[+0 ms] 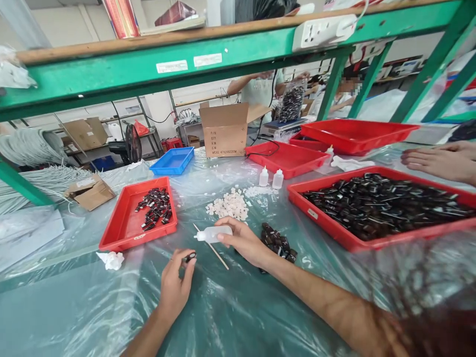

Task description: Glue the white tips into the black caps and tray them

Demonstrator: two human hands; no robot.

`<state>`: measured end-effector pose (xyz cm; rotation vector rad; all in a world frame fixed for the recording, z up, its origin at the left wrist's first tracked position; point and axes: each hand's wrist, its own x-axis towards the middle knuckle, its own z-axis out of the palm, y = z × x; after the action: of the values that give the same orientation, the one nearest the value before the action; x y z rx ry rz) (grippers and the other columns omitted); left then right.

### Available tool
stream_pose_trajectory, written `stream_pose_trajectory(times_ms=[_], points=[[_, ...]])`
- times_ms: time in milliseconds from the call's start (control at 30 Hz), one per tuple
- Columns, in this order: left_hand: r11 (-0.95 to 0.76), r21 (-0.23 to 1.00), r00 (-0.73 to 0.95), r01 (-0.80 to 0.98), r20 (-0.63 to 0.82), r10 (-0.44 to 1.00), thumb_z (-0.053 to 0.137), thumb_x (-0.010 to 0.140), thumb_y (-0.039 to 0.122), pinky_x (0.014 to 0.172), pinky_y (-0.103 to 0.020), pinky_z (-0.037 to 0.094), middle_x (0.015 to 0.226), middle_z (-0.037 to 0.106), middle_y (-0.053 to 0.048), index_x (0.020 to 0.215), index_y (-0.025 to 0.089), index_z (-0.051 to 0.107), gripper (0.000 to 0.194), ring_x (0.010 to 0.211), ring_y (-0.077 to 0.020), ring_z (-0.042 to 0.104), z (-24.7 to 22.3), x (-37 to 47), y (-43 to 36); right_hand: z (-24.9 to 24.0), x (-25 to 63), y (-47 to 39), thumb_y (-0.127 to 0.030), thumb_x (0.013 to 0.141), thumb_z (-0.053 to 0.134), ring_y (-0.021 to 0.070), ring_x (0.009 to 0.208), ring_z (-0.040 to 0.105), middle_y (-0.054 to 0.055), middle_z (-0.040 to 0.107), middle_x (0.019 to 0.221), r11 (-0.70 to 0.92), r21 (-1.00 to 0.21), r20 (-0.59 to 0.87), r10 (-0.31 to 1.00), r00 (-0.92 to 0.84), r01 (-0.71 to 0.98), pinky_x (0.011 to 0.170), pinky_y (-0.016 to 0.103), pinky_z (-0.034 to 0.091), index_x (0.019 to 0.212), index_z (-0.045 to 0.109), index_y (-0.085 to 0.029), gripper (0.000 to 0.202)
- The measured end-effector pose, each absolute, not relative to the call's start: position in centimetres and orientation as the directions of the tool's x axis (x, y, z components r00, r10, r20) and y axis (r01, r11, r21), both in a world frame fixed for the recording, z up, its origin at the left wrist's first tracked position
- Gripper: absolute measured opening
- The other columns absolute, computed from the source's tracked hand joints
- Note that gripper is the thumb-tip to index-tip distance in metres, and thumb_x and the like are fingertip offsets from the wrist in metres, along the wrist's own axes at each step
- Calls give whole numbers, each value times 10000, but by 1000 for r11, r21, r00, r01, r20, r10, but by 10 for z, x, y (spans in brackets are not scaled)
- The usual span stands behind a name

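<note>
Between the thumb and fingers of my left hand (175, 282) is a small black plastic part (190, 257). My right hand (241, 241) grips a translucent squeeze bottle (212, 234), tilted on its side with its nozzle pointing left, a little above and to the right of the black part. A thin wooden stick (219, 257) lies on the table below the bottle. Just beyond sits a heap of small white pieces (228, 204). Beside my right wrist is a pile of black parts (277, 242), partly hidden by the forearm.
A red tray (111, 228) with some black parts stands left; a fuller red tray (330, 229) is at right. Two squeeze bottles (264, 177) stand behind the white heap. Farther back are a blue tray (173, 161) and a cardboard box (223, 131). Another person's hands (439, 159) rest at right.
</note>
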<state>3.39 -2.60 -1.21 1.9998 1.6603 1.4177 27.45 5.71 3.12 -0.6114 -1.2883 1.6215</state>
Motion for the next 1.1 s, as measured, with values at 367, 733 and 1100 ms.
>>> stream_pose_trajectory(times_ms=[367,733,1100], points=[[-418,709,-12,567,515,857,558,1091,344,677,-292,622,1016,751,-30,1153,279,710,177,687,-145,693,-6,43,-27,28,281,49,-428,803,949,120,687,587,3,709,909,17,-922,220,846,-485,-387,587,260,500,1082,765,-248,379],[-519,663,41,539,595,803,571,1087,288,739,-307,607,1003,753,-42,1157,277,702,149,782,-177,701,-3,46,-30,31,279,40,-449,776,954,162,756,656,27,741,922,193,-967,249,857,-451,-167,661,278,542,1059,768,-247,395],[-579,586,96,567,651,753,553,1098,205,743,-268,588,1087,763,-39,1193,281,682,178,888,-161,726,-5,48,-27,29,290,23,-274,905,857,315,1120,766,64,805,1211,721,-681,611,657,-442,131,883,446,638,1290,731,-432,434]])
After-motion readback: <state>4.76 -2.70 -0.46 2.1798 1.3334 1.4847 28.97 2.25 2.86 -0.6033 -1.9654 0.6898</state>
